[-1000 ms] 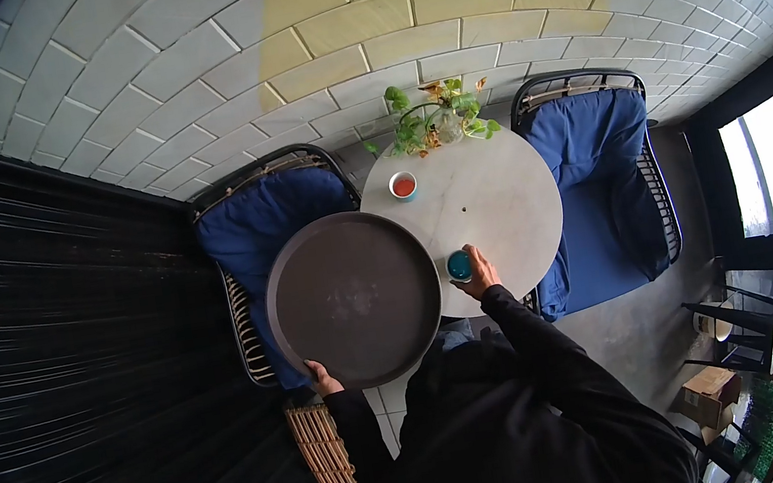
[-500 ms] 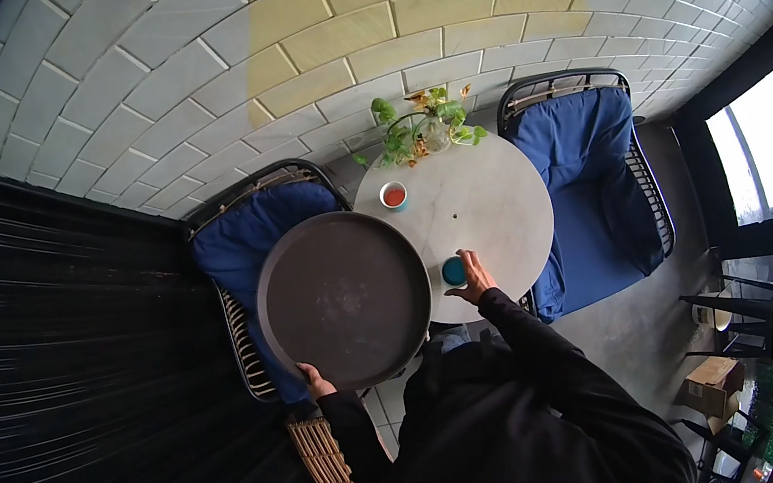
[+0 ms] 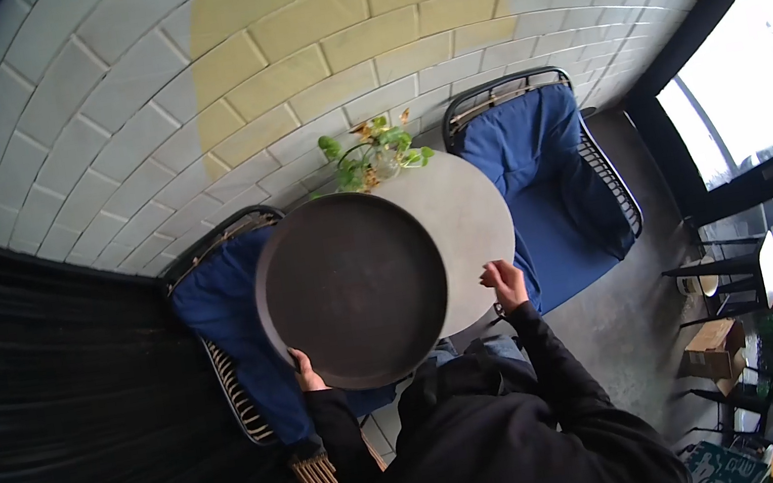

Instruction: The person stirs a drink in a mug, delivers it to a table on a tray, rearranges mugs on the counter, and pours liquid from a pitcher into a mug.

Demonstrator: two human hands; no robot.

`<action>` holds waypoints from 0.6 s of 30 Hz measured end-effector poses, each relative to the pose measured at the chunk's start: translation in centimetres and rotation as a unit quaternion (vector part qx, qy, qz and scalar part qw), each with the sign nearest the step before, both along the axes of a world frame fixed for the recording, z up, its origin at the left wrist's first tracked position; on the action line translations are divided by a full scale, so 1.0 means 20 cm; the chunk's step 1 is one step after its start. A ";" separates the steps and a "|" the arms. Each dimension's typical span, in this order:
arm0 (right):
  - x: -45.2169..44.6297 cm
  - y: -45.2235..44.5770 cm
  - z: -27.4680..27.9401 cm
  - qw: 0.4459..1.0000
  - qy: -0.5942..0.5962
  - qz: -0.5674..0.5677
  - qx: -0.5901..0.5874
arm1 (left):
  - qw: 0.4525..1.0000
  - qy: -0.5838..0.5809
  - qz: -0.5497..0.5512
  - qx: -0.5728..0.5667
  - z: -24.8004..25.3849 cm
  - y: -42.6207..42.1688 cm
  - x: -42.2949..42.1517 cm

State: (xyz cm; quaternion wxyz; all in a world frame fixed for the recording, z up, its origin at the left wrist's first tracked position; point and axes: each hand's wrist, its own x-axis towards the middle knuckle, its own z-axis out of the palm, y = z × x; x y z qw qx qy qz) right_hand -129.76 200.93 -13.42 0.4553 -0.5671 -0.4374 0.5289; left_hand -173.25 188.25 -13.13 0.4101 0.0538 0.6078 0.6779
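Observation:
My left hand [image 3: 308, 369] grips the near-left rim of a large round dark tray [image 3: 352, 291], thumb on top. The tray shows nothing on its surface and covers the left part of a round pale table [image 3: 468, 219]. To the right, over the table's near-right edge, my right hand [image 3: 505, 284] has its fingers curled in; whether anything small is inside is hidden. No cup shows now. A plant in a glass vase [image 3: 385, 162] stands at the table's far edge.
Wicker chairs with blue cushions stand left [image 3: 240, 298] and right [image 3: 556, 206] of the table. A brick wall [image 3: 324, 26] rises behind. A dark curtain [image 3: 79, 387] hangs at left; a cardboard box [image 3: 715, 349] and a stool [image 3: 769, 269] are at right.
The tray has moved right over the table, and both cups have gone out of sight. My right hand has left the blue cup, moved right and curled its fingers. The view has turned.

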 end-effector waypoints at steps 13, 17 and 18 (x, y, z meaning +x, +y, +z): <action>0.83 -0.87 0.72 0.877 0.382 -0.279 0.086 | 0.838 -0.017 -0.546 -0.019 0.24 0.59 1.30; 1.04 -1.33 0.71 0.911 0.267 -0.284 0.137 | 0.777 0.104 -0.621 0.023 0.21 0.55 1.68; 1.06 -1.43 0.70 0.903 0.266 -0.299 0.155 | 0.757 0.180 -0.624 0.072 0.30 0.49 1.79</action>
